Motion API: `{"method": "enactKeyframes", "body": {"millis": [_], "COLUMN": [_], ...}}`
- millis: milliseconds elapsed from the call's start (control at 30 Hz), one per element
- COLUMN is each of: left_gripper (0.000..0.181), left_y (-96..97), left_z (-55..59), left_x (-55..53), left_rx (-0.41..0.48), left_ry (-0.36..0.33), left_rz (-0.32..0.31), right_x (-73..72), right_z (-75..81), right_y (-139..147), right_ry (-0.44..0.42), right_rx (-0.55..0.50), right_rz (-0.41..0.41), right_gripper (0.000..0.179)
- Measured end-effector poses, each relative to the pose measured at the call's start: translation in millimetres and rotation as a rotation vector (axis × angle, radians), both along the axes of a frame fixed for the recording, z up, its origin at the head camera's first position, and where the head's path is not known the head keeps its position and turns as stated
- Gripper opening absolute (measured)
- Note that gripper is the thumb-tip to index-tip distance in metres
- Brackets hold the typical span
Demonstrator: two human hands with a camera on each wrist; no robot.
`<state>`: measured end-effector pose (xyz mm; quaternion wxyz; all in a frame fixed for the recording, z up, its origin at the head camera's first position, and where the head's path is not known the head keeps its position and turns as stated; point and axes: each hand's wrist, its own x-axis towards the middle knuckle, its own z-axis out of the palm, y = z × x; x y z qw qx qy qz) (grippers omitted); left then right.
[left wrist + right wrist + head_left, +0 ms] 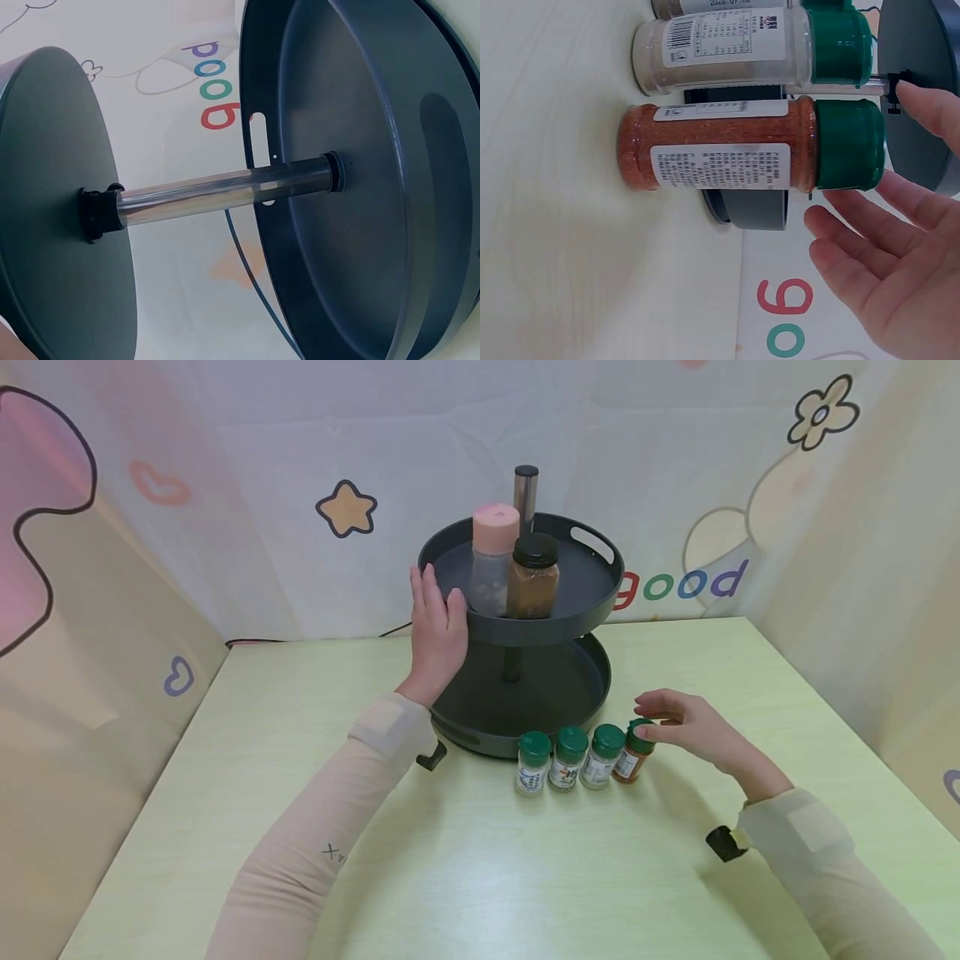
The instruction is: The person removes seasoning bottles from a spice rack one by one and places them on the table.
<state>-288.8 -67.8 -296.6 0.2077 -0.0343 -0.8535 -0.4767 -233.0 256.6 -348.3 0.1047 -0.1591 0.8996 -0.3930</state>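
My left hand (438, 635) rests against the left side of the upper tier of a dark two-tier round rack (540, 631), its fingers straight. At the right, my right hand (693, 727) is at the green cap of a spice jar with reddish powder (628, 766). In the right wrist view, thumb and spread fingers stand on either side of that jar's cap (849, 144), without a clear grip. Left of it stand three upright green-capped spice jars: one (597, 768), a second (564, 772) and a third (531, 777).
On the upper tier stand a pink-capped clear bottle (491, 578) and a black-lidded brown spice jar (533, 585), beside the metal pole (526, 497). The lower tier (540, 685) has a raised rim. A patterned curtain (262, 460) hangs behind the pale table (480, 877).
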Motion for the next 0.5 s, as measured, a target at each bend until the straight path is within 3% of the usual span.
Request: {"method": "enactKeyframes", "body": {"millis": [500], "left_gripper": [0.059], "left_y": [0.7], "left_z": [-0.9], "left_x": [0.1], "left_rx": [0.010], "left_ry": [0.000], "left_rz": [0.000], "right_x": [3.3], "right_z": [27.1], "right_y": [-11.7], "right_ry": [0.158], "right_rx": [-0.053], "right_rz": [-0.106], "right_gripper": [0.046]}}
